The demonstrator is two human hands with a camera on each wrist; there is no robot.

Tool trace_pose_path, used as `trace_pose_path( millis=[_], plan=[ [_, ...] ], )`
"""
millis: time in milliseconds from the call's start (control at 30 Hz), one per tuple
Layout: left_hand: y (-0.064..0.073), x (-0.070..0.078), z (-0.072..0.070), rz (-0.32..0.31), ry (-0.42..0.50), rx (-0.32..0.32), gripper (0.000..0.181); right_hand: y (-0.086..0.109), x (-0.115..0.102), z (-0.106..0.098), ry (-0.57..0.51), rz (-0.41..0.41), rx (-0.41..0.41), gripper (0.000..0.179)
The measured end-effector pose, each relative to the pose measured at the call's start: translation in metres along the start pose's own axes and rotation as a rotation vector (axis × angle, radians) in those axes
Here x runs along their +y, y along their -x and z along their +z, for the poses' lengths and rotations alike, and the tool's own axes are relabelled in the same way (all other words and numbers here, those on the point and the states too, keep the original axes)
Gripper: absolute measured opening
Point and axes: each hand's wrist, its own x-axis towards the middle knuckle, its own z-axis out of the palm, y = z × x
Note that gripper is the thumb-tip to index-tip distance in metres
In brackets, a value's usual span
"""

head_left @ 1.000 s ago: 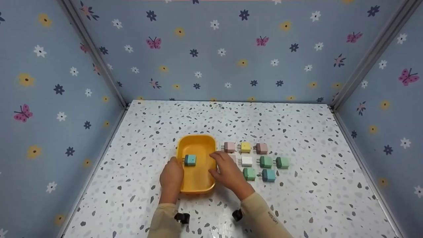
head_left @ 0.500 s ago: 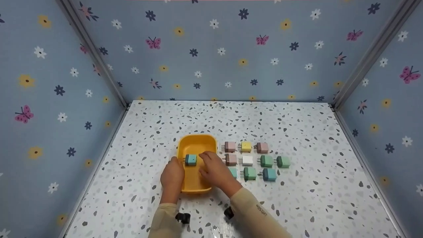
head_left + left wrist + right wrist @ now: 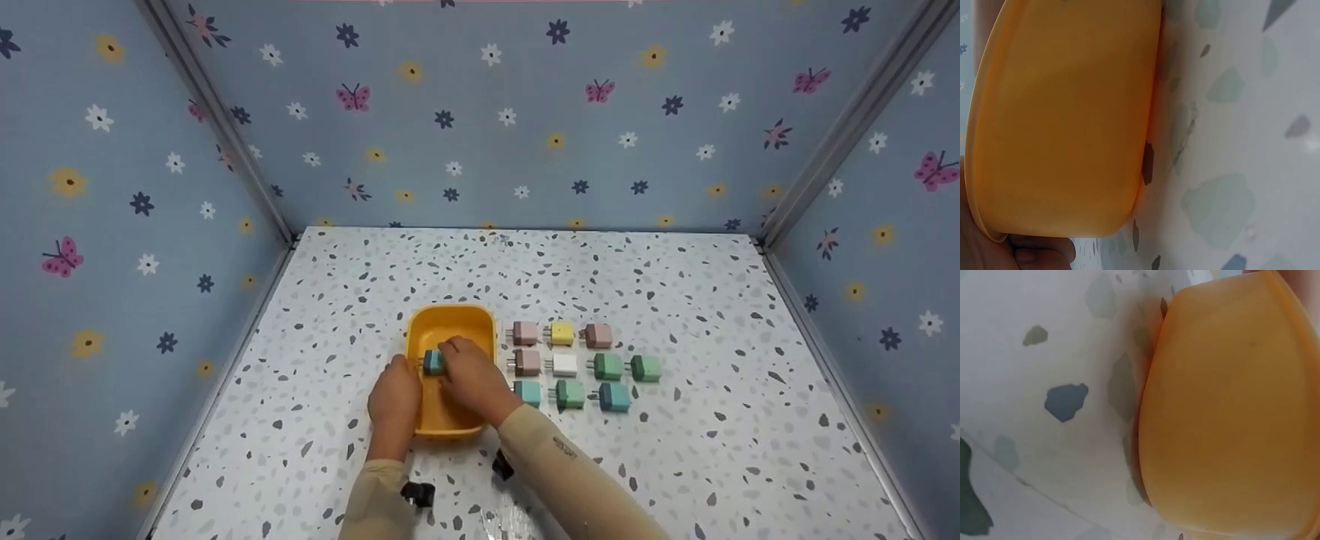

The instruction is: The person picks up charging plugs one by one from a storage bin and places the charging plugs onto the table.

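A small blue plug-in charger (image 3: 433, 363) lies inside a yellow-orange plastic tub (image 3: 442, 429), its prongs pointing left. My left hand (image 3: 394, 401) grips the tub's left side; in the left wrist view, its fingers (image 3: 1044, 250) curl under the rim. My right hand (image 3: 474, 379) reaches over the tub's right side, fingertips right at the charger's right end and overlapping it. I cannot tell whether these fingers pinch the charger. In the right wrist view, the tub's outer wall (image 3: 1230, 410) fills much of the frame and hides the fingers.
Right of the tub, several more chargers lie in three rows, prongs leftward, including a yellow one (image 3: 561, 334), a white one (image 3: 564, 365), a green one (image 3: 646, 368) and a blue one (image 3: 615, 397). Flower-patterned walls (image 3: 480, 112) surround the speckled table (image 3: 712, 450).
My right hand has moved left from the tub's right rim to the blue charger inside, uncovering chargers beside the tub. The left hand keeps its grip; the tub stays in place.
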Motion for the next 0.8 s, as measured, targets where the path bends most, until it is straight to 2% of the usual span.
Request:
trace_pose_path(
  millis=[200, 367, 600, 800],
  plan=[
    [0.001, 0.001, -0.002, 0.017, -0.017, 0.015, 0.029, -0.01, -0.002, 0.001, 0.053, -0.014, -0.043, 0.049],
    [0.003, 0.002, -0.002, 0.007, -0.021, 0.014, 0.03, -0.016, -0.002, 0.003, 0.037, -0.002, -0.077, 0.047],
    [0.002, 0.003, -0.002, 0.0, -0.016, -0.003, 0.032, -0.023, -0.002, 0.009, 0.05, 0.004, -0.099, 0.043],
    [0.002, 0.002, 0.0, 0.0, -0.006, 0.011, 0.03, -0.025, -0.002, 0.014, 0.065, -0.005, -0.096, 0.039]
  ],
)
